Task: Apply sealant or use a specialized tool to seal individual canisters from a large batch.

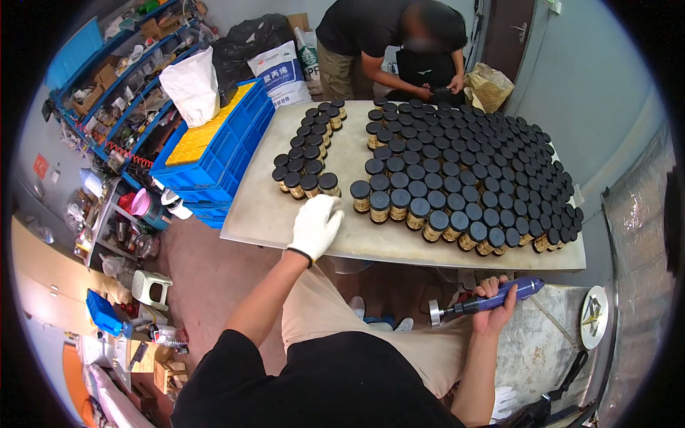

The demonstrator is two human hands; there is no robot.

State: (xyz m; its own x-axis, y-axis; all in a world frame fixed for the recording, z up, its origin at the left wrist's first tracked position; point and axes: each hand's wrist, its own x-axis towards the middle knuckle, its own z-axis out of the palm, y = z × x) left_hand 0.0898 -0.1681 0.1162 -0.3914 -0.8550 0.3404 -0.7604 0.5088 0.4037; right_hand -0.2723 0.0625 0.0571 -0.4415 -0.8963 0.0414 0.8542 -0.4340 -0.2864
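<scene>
My left hand [316, 227], in a white glove, is at the near end of a small group of black-lidded jars [314, 153]. Its fingers are bent and close together beside the nearest jar [329, 183]; whether they grip anything is hidden. In my bare right hand [492, 305] is a purple electric screwdriver [526, 287], held past the table's near edge. A wide round metal head [435, 312] at its tip points left. A large block of similar jars [457, 167], with tan labels, stands upright in packed rows on the right of the table.
The pale table [264, 214] has a strip of bare top between the jar groups. Stacked blue crates [207, 164] stand at its left. Across it, another person [371, 36] bends over a black bag. A lower surface [535, 342] at right bears a white plate [594, 317].
</scene>
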